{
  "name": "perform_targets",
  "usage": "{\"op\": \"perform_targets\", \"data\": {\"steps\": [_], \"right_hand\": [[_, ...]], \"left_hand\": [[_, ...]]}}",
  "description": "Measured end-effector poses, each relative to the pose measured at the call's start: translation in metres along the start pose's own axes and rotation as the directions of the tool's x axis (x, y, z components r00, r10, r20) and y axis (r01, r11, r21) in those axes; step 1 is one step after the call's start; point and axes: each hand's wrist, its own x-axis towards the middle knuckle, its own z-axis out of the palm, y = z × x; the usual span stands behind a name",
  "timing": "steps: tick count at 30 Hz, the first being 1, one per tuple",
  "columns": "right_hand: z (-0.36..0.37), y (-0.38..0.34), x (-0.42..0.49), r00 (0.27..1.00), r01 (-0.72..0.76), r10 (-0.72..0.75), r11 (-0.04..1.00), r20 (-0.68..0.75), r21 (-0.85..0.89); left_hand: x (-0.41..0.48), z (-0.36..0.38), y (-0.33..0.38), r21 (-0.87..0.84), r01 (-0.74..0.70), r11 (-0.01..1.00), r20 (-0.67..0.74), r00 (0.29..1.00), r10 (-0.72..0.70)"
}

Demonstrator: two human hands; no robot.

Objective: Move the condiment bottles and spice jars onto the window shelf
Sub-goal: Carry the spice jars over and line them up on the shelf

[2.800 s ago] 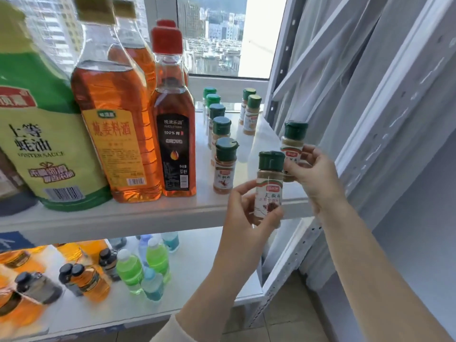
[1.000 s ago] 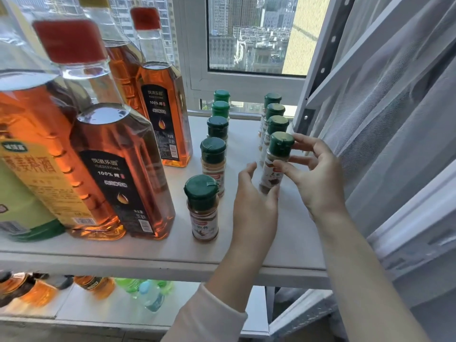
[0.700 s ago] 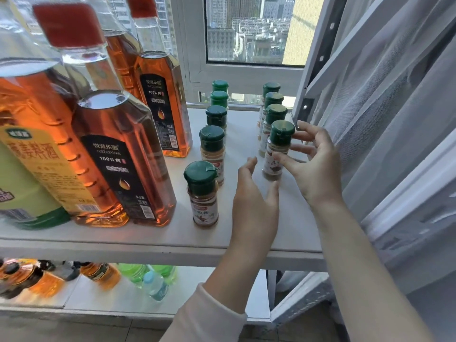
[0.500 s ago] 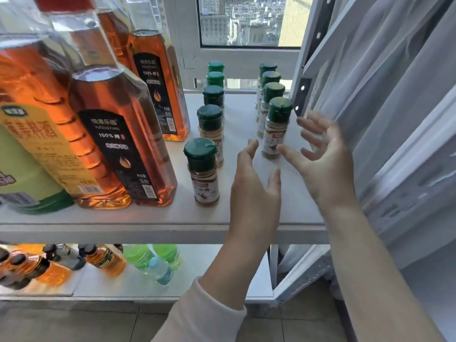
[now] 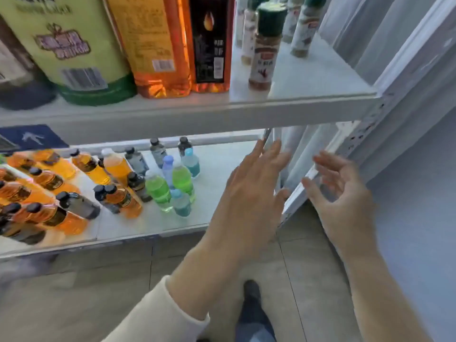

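Note:
Several green-capped spice jars stand on the white window shelf (image 5: pixel 308 104); the nearest spice jar (image 5: pixel 264 48) is by the front edge, another spice jar (image 5: pixel 304 28) sits to its right. Left of them are an amber oil bottle (image 5: pixel 209 43), an orange cooking-wine bottle (image 5: pixel 150 45) and a green oyster-sauce jug (image 5: pixel 71 48). My left hand (image 5: pixel 254 191) and my right hand (image 5: pixel 343 193) hang below the shelf's front edge, fingers spread, holding nothing.
The lower shelf (image 5: pixel 153 225) carries several small bottles: orange drinks (image 5: pixel 49 215), green bottles (image 5: pixel 158 191) and blue bottles (image 5: pixel 181 203). A metal rack post (image 5: pixel 370 119) and a pale curtain (image 5: pixel 365 23) stand at the right. Tiled floor and my foot (image 5: pixel 251 294) lie below.
Both hands let go of the jars on the window shelf and dropped below its edge, empty. The view tilted down, so the lower shelf and floor now show.

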Motion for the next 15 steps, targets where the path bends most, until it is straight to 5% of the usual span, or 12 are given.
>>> {"op": "perform_targets", "data": {"steps": [6, 15], "right_hand": [[0.05, 0.053, -0.095, 0.968, -0.206, 0.216, 0.974, 0.127, -0.092], [0.135, 0.202, -0.17, 0.894, -0.254, 0.341, 0.92, 0.29, -0.298]], "left_hand": [[-0.1, 0.017, -0.063, 0.338, -0.085, 0.937, 0.323, 0.946, -0.031], [-0.227, 0.101, -0.177, 0.352, 0.047, 0.935, 0.483, 0.846, -0.224]]}}
